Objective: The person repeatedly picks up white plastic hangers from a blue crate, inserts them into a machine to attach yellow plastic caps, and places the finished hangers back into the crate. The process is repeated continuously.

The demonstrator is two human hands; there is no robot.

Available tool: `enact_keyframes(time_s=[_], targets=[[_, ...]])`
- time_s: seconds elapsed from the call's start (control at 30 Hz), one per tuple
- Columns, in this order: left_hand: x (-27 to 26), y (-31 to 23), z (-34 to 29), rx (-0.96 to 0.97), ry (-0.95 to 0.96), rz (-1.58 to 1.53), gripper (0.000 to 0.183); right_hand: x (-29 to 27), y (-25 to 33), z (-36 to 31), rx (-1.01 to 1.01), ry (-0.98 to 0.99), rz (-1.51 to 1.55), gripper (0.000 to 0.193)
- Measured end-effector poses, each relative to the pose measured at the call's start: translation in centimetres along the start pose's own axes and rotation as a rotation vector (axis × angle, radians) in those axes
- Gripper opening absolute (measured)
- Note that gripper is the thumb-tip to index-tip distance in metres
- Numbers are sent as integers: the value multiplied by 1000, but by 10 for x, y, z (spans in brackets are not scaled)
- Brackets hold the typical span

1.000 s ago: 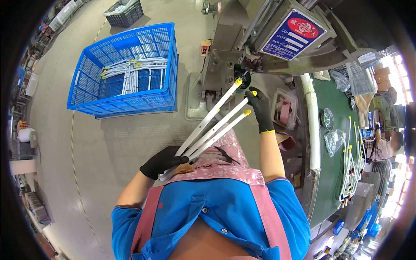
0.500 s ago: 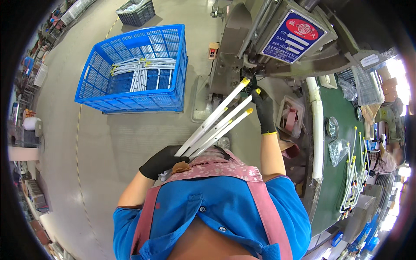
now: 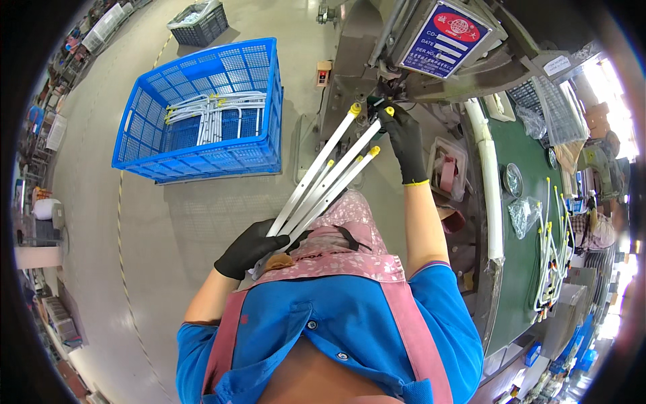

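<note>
Several white metal tubes (image 3: 326,178) with yellow end caps slant up from my lap toward the machine (image 3: 377,57). My left hand (image 3: 247,249), in a black glove, is closed round their lower ends. Up by the machine's working point, my black-gloved right hand (image 3: 404,138) is closed at the capped end of one tube. Its fingertips are partly hidden there. The other capped ends stand apart from that hand, to its left. A pink flowered apron (image 3: 350,219) lies under the tubes.
A blue plastic crate (image 3: 219,168) holding similar white tube frames (image 3: 212,118) stands at the left, with a dark crate (image 3: 200,28) behind it. On the right, a green-topped table (image 3: 515,296) carries more white frames (image 3: 552,256), a metal bowl (image 3: 513,180) and plastic bags (image 3: 523,217). A tub (image 3: 447,168) sits beside the machine.
The capped ends have swung left and up, away from my body. My right hand has moved up along with the tube at its fingers; my left hand keeps its hold. The view has shifted slightly.
</note>
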State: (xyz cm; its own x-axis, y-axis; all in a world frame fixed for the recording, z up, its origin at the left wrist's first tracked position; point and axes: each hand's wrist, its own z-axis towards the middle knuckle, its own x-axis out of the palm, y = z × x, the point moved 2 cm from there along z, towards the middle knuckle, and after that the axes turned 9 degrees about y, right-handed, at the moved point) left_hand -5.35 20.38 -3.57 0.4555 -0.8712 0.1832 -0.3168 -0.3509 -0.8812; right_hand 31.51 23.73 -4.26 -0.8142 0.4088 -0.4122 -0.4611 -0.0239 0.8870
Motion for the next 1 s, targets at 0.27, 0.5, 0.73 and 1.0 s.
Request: enact_keyframes(time_s=[0.27,0.5,0.73,1.0], targets=[[-6,27,12,-32,-41,-30,41,10,-9,6,40,4,-65,34],[-11,36,10,-67,-60,29,40,14,-2,8,-4,-16,-101,34],[-3,19,6,-105,-80,6,35,16,3,9,106,25,-70,36],[-3,-6,-8,-124,-6,59,37,16,-16,16,112,42,-66,39]])
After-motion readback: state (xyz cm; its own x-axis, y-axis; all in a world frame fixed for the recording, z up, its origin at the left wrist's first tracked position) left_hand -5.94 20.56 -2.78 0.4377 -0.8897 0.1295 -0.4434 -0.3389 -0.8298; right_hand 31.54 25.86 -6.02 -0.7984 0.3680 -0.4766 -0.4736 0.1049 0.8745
